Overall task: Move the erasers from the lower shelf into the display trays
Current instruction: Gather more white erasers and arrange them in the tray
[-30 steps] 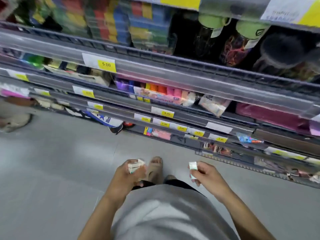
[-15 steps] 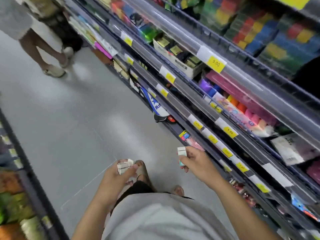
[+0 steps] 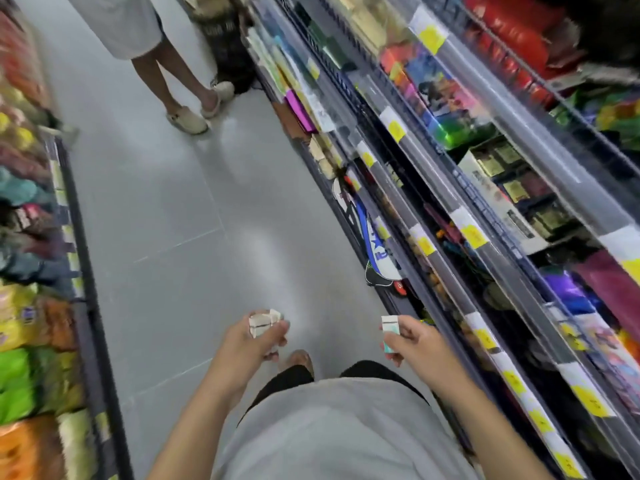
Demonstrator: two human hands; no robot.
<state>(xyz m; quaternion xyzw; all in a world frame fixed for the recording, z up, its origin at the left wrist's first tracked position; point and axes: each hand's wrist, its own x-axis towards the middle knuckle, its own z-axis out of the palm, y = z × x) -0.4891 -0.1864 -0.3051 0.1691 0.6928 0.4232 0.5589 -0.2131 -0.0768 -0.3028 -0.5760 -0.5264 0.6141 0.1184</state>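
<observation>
view swung; erasers (image 3: 265, 320) atop left grip (image 3: 247, 344)

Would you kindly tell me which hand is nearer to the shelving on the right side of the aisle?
Right. The right hand holds an eraser close beside the shelving; the left hand is farther out over the aisle.

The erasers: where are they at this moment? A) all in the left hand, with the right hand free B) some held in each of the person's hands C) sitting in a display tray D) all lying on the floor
B: the left hand grips a small bunch of erasers, and the right hand holds another eraser, both over the aisle floor.
</observation>
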